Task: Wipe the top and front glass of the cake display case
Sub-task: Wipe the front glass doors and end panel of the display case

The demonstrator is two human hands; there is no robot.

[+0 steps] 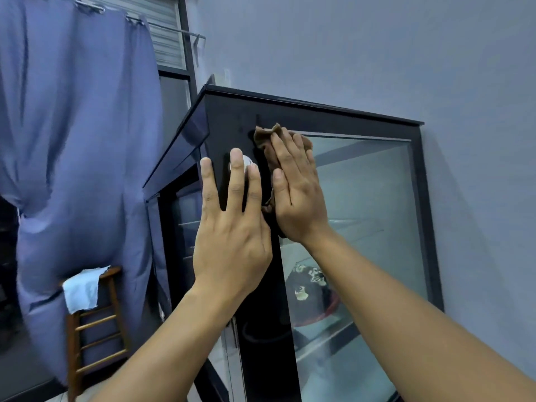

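Note:
The cake display case (417,175) is a tall black-framed cabinet with a glass pane (371,204) against a grey wall. A dark cake (311,288) shows inside through the glass. My right hand (298,190) lies flat on a brown cloth (268,134), pressing it against the black frame at the pane's upper left corner. My left hand (232,224) rests flat with spread fingers on the black corner post, over a small white round thing (249,162) on the frame.
A blue curtain (75,146) hangs at the left. In front of it stands a wooden stool (95,326) with a white cloth (82,288) draped over it. The grey wall (377,53) runs behind the case.

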